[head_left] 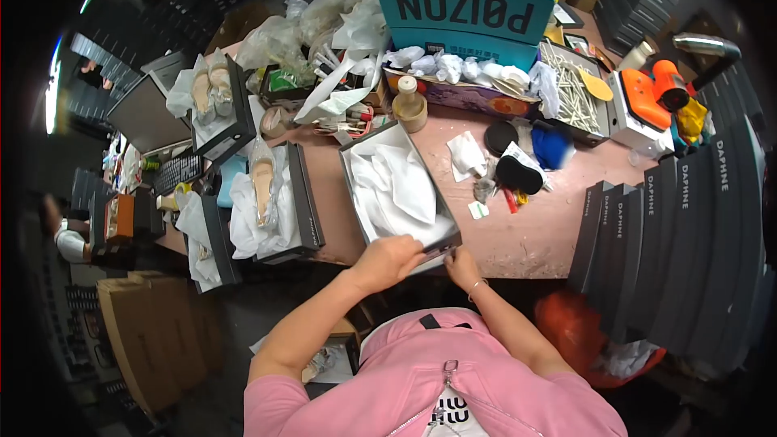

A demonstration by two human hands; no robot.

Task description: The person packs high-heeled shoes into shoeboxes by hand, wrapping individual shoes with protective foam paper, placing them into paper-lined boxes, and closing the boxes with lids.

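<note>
An open dark shoebox (355, 198) stands on the pinkish table (518, 235) in front of me, with white tissue paper (396, 182) inside. My left hand (388, 262) is closed at the near edge of this box, knuckles up, its fingers bent over the rim. At the box's near right corner, my right hand (464, 269) is closed with its fingertips against the edge. Left of the box, another open box (306, 202) holds a light shoe (263, 182) on white tissue.
Dark stacked boxes (647, 235) rise at the right. A teal box (465, 12) stands at the back, behind a tray of crumpled tissue (461, 97). A bottle (410, 105), a black sponge (520, 174) and an orange tool (645, 99) are on the table.
</note>
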